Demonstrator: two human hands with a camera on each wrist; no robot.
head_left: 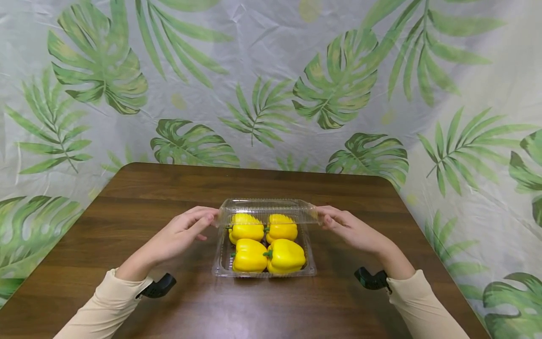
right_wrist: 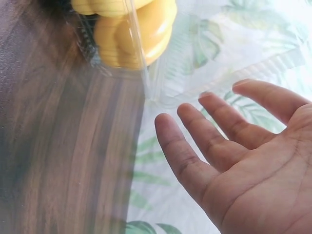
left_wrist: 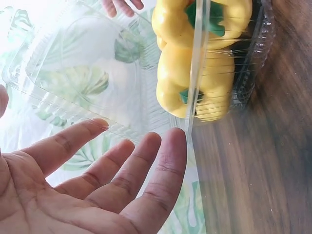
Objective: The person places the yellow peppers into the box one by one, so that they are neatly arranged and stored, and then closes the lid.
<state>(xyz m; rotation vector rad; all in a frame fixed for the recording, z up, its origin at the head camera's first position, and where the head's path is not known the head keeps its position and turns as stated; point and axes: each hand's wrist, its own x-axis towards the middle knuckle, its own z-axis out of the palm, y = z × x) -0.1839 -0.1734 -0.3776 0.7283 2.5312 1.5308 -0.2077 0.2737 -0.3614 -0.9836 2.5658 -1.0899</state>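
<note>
A clear plastic clamshell container holds several yellow bell peppers with green stems. Its hinged lid stands raised at the far side, tilted over the back peppers. My left hand is at the lid's left edge, its fingers extended; in the left wrist view the fingertips appear to touch the clear plastic. At the lid's right edge is my right hand, fingers also stretched out. The right wrist view shows those fingertips close to the lid; whether they touch it I cannot tell.
The container sits on a brown wood-grain table. A leaf-patterned cloth hangs behind and around the table. Black wrist devices, one on the left and one on the right, jut inward at the sleeves.
</note>
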